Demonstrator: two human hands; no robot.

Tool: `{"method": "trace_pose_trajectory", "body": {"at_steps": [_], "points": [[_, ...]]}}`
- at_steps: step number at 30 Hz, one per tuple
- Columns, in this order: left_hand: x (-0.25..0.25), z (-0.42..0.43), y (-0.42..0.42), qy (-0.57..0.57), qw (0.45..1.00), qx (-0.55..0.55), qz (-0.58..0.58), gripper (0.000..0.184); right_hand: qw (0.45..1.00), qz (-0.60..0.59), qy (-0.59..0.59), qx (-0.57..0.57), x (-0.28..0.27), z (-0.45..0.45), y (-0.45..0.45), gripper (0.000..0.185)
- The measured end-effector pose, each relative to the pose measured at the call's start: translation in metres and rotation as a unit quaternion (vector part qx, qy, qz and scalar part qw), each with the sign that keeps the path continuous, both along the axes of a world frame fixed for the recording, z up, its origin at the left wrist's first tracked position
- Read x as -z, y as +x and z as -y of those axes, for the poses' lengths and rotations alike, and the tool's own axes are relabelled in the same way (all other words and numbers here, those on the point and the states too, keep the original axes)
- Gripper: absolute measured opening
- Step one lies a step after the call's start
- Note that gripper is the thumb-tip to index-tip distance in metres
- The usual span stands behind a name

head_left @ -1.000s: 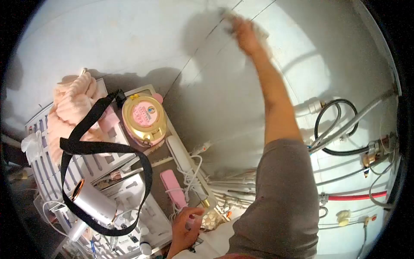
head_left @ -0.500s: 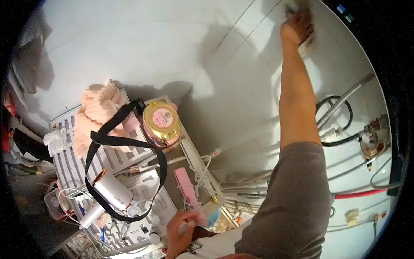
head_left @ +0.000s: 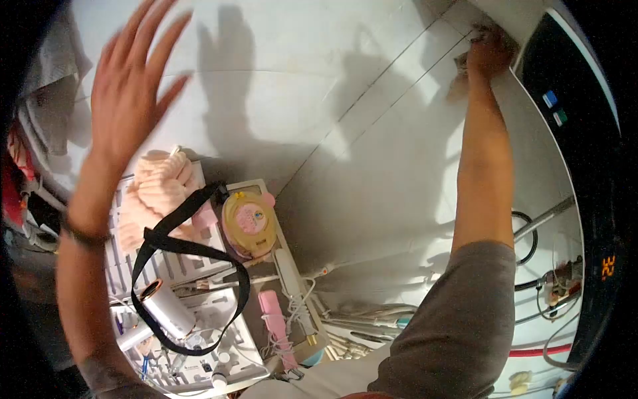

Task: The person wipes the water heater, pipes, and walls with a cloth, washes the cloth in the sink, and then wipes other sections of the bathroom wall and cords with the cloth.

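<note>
My left hand [head_left: 133, 90] is raised at the upper left, fingers spread, in front of the white tiled wall [head_left: 286, 73]. It holds nothing and is nearest to a peach ribbed cloth [head_left: 159, 189] lower down. Far up on the right, my right hand [head_left: 492, 54] is stretched to the wall beside a dark panel. Its fingers look closed. A crumpled brownish piece [head_left: 460, 83] shows at its edge; its kind is too dim to tell.
Below is a cart with white trays [head_left: 232, 319], a hair dryer [head_left: 169, 309], a black strap [head_left: 193, 249], a round gold-and-pink container [head_left: 249, 223] and a pink corded styling tool [head_left: 276, 326]. At right are a dark panel reading 32 [head_left: 607, 266], hoses and a red pipe [head_left: 541, 351].
My left hand has risen from low centre to the upper left, its fingers now spread. My right hand has shifted slightly right and down along the wall. The view has turned a little.
</note>
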State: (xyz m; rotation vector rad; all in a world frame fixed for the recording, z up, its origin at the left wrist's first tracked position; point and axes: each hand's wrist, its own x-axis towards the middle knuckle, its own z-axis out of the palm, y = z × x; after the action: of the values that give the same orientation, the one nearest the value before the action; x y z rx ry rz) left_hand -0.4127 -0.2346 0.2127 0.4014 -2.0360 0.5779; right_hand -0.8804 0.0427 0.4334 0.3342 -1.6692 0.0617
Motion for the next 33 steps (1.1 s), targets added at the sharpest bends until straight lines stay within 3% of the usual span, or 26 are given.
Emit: {"method": "trace_pose_trajectory", "body": {"at_steps": [1,3,5,6,7,8,9,11,12,13,14,15,16,18,19,21,23,24,26,27,29,30,32,33], "points": [[-0.015,0.023,-0.021,-0.059,0.998,-0.002,-0.03,0.072,1.0,-0.014,0.016,-0.004,-0.012,0.002,0.001,0.038],[-0.04,0.039,-0.052,-0.031,0.967,-0.252,0.035,0.103,0.985,-0.113,0.132,0.021,-0.012,0.001,-0.001,0.037],[-0.04,0.061,-0.074,-0.04,0.955,-0.293,-0.007,0.089,0.97,-0.14,0.198,0.03,-0.007,0.017,-0.022,0.038],[-0.03,0.094,-0.077,-0.196,0.948,-0.24,-0.076,0.084,0.963,-0.142,0.23,0.018,0.004,0.03,-0.041,0.039],[-0.032,0.096,-0.077,-0.126,0.969,-0.207,-0.043,0.081,0.955,-0.137,0.261,0.007,0.022,0.043,-0.046,0.039],[-0.034,0.099,-0.076,-0.052,0.983,-0.176,-0.016,0.078,0.945,-0.169,0.264,-0.095,0.052,0.053,-0.052,0.039],[-0.031,0.086,-0.087,-0.12,0.937,-0.327,-0.033,0.075,0.978,-0.077,0.167,-0.096,0.084,0.069,-0.048,0.038],[-0.02,0.121,-0.086,-0.202,0.964,-0.138,-0.107,0.071,0.988,-0.035,0.139,-0.064,0.139,0.079,-0.077,0.039],[-0.016,0.113,-0.093,-0.238,0.94,-0.218,-0.114,0.07,0.986,-0.004,0.165,-0.026,0.164,0.079,-0.069,0.04],[-0.018,0.109,-0.092,-0.213,0.947,-0.217,-0.099,0.075,0.981,0.021,0.193,0.013,0.183,0.077,-0.052,0.042],[-0.019,0.105,-0.092,-0.187,0.954,-0.217,-0.085,0.079,0.98,-0.04,0.187,-0.053,0.205,0.072,-0.041,0.045],[-0.026,0.111,-0.083,-0.107,0.984,-0.138,-0.043,0.089,0.977,0.008,0.185,-0.103,0.226,0.068,-0.046,0.045],[-0.028,0.113,-0.081,-0.118,0.981,-0.148,-0.039,0.089,0.97,0.055,0.18,-0.154,0.246,0.063,-0.052,0.045],[-0.028,0.112,-0.082,-0.144,0.974,-0.169,-0.034,0.089,0.927,0.146,0.346,0.021,0.288,0.043,-0.031,0.043],[-0.03,0.109,-0.081,-0.177,0.961,-0.209,-0.031,0.088,0.904,0.185,0.384,0.027,0.309,0.033,-0.015,0.04],[-0.026,0.127,-0.088,-0.165,0.974,0.007,-0.157,0.069,0.894,0.203,0.392,-0.08,0.345,0.017,-0.029,0.033],[-0.028,0.123,-0.088,-0.16,0.975,0.015,-0.156,0.066,0.864,0.277,0.394,-0.144,0.347,0.009,-0.017,0.035],[-0.029,0.126,-0.09,-0.16,0.973,0.033,-0.162,0.068,0.877,0.328,0.333,-0.112,0.346,0.014,-0.04,0.033],[-0.028,0.127,-0.088,-0.151,0.975,0.045,-0.155,0.068,0.915,0.29,0.076,-0.271,0.286,0.032,-0.014,0.053],[-0.029,0.124,-0.088,-0.145,0.976,0.049,-0.154,0.068,0.893,0.227,0.004,-0.39,0.251,0.04,-0.013,0.056],[-0.029,0.125,-0.087,-0.128,0.981,0.032,-0.142,0.069,0.938,-0.006,-0.036,-0.345,0.184,0.054,-0.023,0.055],[-0.03,0.125,-0.087,-0.126,0.981,0.031,-0.142,0.069,0.914,0.086,-0.113,-0.38,0.153,0.071,-0.034,0.049],[-0.031,0.118,-0.084,-0.107,0.985,-0.001,-0.132,0.07,0.882,0.179,-0.263,-0.347,0.122,0.14,-0.042,0.048],[-0.032,0.115,-0.083,-0.104,0.986,-0.004,-0.131,0.07,0.83,0.125,-0.338,-0.427,0.121,0.172,-0.027,0.049]]}}
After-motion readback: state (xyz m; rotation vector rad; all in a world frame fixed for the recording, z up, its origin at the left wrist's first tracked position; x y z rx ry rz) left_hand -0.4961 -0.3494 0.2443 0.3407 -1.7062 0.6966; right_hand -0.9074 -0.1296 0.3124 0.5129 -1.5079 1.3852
